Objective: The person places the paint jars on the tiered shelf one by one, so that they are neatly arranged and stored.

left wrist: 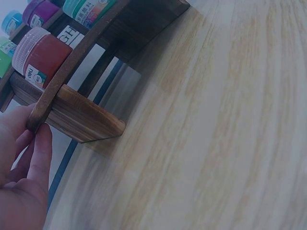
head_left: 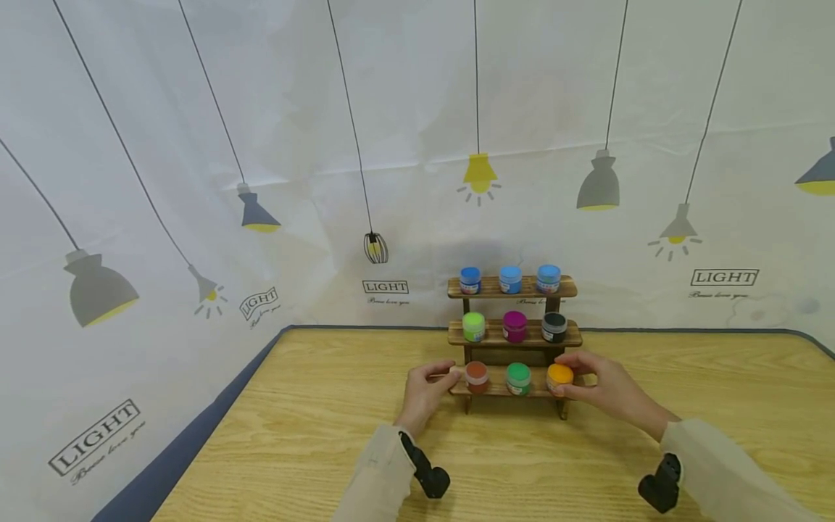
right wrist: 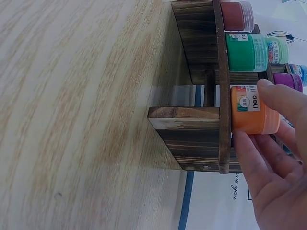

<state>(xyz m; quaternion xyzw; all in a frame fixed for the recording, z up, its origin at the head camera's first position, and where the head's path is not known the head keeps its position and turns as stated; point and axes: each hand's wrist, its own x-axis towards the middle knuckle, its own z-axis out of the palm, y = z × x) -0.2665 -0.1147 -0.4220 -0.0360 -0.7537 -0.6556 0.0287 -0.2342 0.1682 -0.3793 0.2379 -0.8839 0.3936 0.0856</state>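
A three-tier wooden rack (head_left: 496,334) stands on the table, with paint jars along each tier. At the right end of the lowest tier, my right hand (head_left: 609,388) pinches the orange paint jar (right wrist: 247,115) between thumb and fingers; the jar sits upright on the board. My left hand (head_left: 425,395) pinches the left end of that same board (left wrist: 41,108), thumb on one face and fingers on the other. Right beside it is the brown-red paint jar (head_left: 477,377). Between the two hands stands the green paint jar (head_left: 518,378).
The middle tier carries a light green jar (head_left: 473,326), a purple jar (head_left: 514,326) and a black jar (head_left: 554,327). Three blue jars (head_left: 510,279) line the top tier. Behind the rack rises a white backdrop (head_left: 417,145) printed with lamps, meeting the wooden table (head_left: 313,406).
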